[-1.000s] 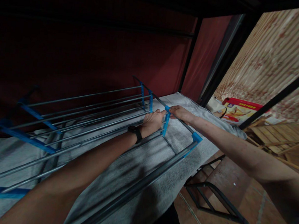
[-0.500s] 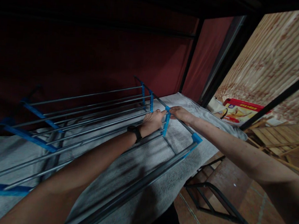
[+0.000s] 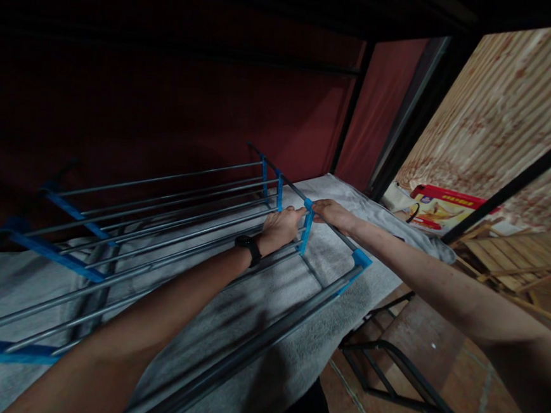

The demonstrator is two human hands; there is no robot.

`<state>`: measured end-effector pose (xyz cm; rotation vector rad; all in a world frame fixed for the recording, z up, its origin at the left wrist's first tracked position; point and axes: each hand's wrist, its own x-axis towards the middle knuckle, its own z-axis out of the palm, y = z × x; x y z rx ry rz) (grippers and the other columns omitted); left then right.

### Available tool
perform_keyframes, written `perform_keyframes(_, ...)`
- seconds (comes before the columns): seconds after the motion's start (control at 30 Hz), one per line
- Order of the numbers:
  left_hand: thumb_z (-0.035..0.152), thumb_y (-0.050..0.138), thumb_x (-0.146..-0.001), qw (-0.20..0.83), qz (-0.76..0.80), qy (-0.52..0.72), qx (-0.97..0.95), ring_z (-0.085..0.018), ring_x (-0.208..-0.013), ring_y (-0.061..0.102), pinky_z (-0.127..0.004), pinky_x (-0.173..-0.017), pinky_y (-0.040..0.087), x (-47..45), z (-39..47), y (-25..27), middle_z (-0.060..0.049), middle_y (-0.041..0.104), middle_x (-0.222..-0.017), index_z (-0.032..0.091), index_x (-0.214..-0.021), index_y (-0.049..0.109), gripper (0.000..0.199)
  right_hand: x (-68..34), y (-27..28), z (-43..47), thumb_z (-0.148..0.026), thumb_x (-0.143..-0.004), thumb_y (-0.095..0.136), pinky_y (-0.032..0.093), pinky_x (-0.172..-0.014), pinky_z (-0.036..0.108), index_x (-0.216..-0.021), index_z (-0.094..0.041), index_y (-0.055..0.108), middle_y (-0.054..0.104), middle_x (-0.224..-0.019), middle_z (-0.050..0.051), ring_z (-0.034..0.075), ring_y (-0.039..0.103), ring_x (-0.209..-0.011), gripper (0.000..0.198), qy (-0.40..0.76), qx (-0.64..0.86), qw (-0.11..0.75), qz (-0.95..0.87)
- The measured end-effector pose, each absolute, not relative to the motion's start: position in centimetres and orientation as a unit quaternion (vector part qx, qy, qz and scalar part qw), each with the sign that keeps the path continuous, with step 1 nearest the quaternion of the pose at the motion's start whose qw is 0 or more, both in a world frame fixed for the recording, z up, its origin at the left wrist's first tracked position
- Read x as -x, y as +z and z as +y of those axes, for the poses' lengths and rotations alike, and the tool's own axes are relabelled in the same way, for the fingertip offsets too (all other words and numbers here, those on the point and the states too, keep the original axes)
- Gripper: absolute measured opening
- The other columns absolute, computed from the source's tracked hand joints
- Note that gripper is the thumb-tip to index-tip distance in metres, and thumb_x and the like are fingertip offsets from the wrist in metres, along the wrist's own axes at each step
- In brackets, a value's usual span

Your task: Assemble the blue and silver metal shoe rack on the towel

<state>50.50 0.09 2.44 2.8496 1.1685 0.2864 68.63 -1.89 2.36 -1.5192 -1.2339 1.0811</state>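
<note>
Both hands meet at the blue connector point(image 3: 307, 225) on the rack's point(image 3: 168, 236) far end rail, left hand point(image 3: 281, 225) curled round a bar, right hand point(image 3: 333, 213) pinching the rail, the long bars running back leftward across the bed point(image 3: 267, 308).

Both arms reach forward, left hand point(image 3: 281, 226) and right hand point(image 3: 333, 213) clenched, nearly touching

Narrow gaps between rack rods point(image 3: 169, 223)
</note>
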Motion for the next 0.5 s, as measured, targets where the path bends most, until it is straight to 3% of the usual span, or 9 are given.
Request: perform_keyframes(0.5, 0.017, 0.031, -0.098, -0.004, 0.363, 0.093, -0.927, -0.022, -0.092, 0.068, -0.032, -0.077, 0.048, -50.66, 0.35, 1.99, -0.009, 0.068, -0.109, 0.024, -0.136, 0.055, 0.045, -68.65, 1.83, -1.50, -0.030, -0.087, 0.067, 0.049, -0.072, 0.021, -0.070, -0.016, 0.058, 0.060, -0.069, 0.001, 0.011, 0.054, -0.069, 0.024, 0.418, 0.621, 0.435, -0.501)
